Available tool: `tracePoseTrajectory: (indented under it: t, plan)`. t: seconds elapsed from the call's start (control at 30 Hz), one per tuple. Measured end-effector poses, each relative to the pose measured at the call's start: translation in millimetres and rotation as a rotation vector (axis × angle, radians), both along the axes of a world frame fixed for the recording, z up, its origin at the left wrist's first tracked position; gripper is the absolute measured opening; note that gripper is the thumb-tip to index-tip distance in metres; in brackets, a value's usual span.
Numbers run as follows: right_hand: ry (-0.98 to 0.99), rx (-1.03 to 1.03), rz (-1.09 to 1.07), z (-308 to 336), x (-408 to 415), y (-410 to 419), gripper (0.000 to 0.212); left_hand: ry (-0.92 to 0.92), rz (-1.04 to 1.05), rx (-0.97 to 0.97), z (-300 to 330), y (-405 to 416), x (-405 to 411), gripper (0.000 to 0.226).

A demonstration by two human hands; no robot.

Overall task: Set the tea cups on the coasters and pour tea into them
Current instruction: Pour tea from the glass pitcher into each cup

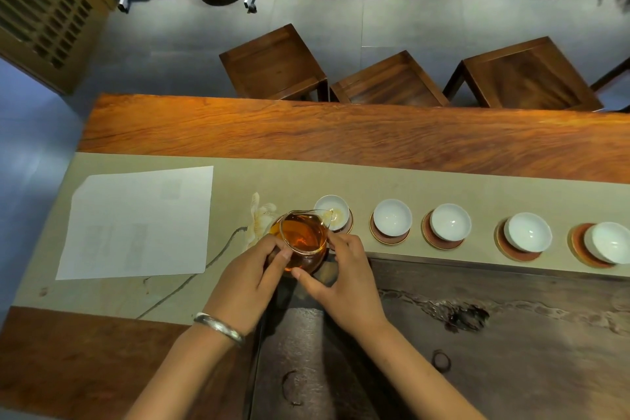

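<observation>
A glass pitcher (pixel 303 239) of amber tea is tilted with its spout over the leftmost white cup (pixel 332 210). A thin stream runs into that cup, which holds a little tea. My left hand (pixel 252 280) grips the pitcher's left side and my right hand (pixel 344 276) holds its right side and base. Several white cups stand in a row, each on a round brown coaster: the second cup (pixel 392 216), a third cup (pixel 450 221), and further cups (pixel 527 231) to the right, all looking empty.
A beige runner (pixel 443 187) lies on the long wooden table (pixel 306 133). A white paper sheet (pixel 139 222) is at the left. A dark wooden tea tray (pixel 477 334) is below the cups. Wooden stools (pixel 276 65) stand beyond the table.
</observation>
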State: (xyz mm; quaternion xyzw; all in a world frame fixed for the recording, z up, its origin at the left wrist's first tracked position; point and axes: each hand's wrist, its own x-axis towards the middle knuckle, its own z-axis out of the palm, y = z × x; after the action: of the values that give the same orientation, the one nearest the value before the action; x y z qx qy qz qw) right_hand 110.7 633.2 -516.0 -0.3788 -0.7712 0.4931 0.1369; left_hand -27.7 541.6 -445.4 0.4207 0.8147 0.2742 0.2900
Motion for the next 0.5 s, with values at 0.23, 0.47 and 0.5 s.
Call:
tracePoseTrajectory:
  t: [0.23,0.47,0.5]
  plan:
    - [-0.015,0.003,0.005,0.4,-0.2,0.1,0.078,0.001,-0.004,-0.010,-0.2,0.6,-0.4,0.019]
    - [-0.015,-0.001,0.009,1.3,-0.4,-0.4,0.075,-0.009,-0.002,-0.010,1.0,0.3,-0.5,0.020]
    - [-0.015,-0.002,0.008,1.5,-0.3,-0.2,0.075,-0.009,-0.001,-0.011,1.0,0.3,-0.5,0.021]
